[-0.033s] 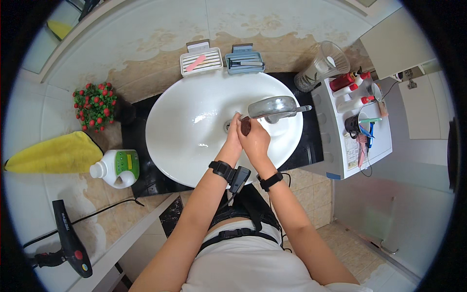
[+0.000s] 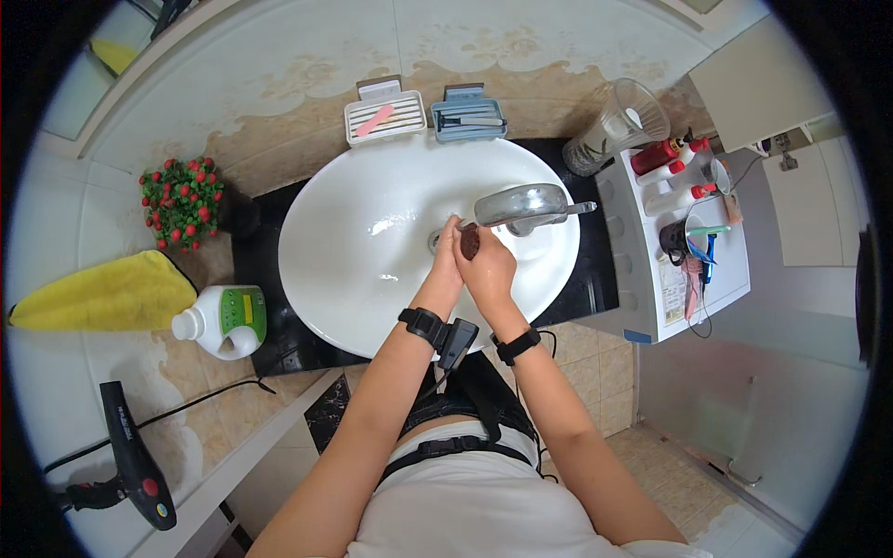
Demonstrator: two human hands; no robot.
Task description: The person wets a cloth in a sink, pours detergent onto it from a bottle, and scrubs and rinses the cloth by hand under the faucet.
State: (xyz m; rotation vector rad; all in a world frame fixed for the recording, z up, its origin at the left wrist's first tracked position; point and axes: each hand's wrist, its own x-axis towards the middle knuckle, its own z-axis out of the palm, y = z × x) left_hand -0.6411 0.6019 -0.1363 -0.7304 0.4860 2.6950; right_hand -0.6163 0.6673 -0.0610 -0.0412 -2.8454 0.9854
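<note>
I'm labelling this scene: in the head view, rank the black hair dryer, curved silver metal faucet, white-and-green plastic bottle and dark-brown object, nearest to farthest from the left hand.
1. Brown object: just right of the left hand.
2. Faucet: ahead, right.
3. Bottle: left.
4. Hair dryer: far lower left.

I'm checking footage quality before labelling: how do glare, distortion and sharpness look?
Head view: white glare spots on the sink, highlights on the metal faucet; head view: straight edges bowed toward black corners; head view: left hand and right hand fairly sharp, brown object between them too small to identify.
</note>
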